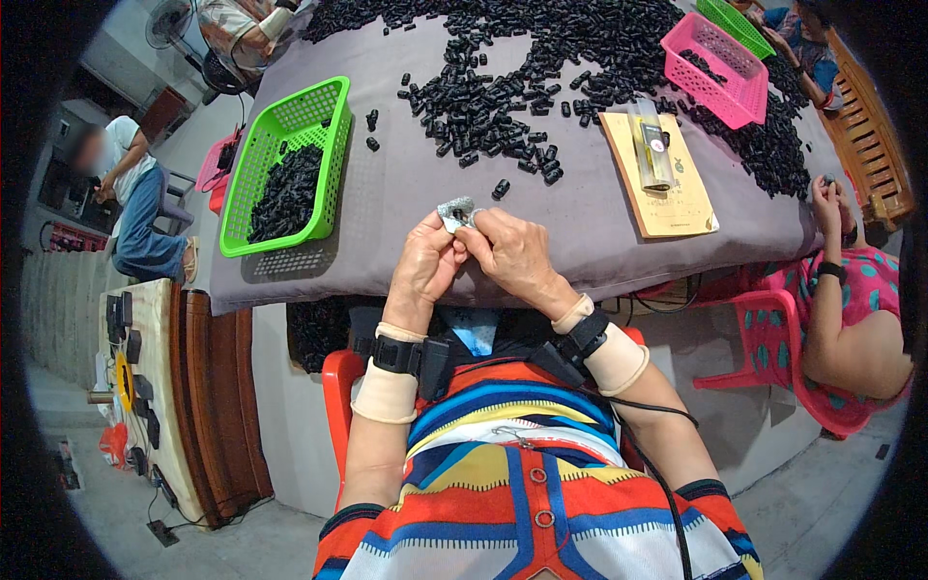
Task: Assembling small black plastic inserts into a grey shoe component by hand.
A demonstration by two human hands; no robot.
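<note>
Above the table's near edge, my left hand [423, 259] and my right hand [517, 253] meet with fingers closed. Between their fingertips is a small silvery-grey and white piece [455, 210], perhaps foil or cloth; its kind is unclear, and a dark spot shows in it. Both thumbs and forefingers pinch close around it. Just beyond my right hand a single small black ribbed plastic part [501, 189] lies on the grey tablecloth [387, 208]. To the left, a green basket [335, 159] contains many similar black parts [290, 198].
A large spread of black parts [493, 106] covers the table's far side. On the right lie a tan notepad [677, 208] with a clear plastic case [651, 145] and a pink basket [739, 101]. A person in pink [851, 338] sits at the right; others are farther off.
</note>
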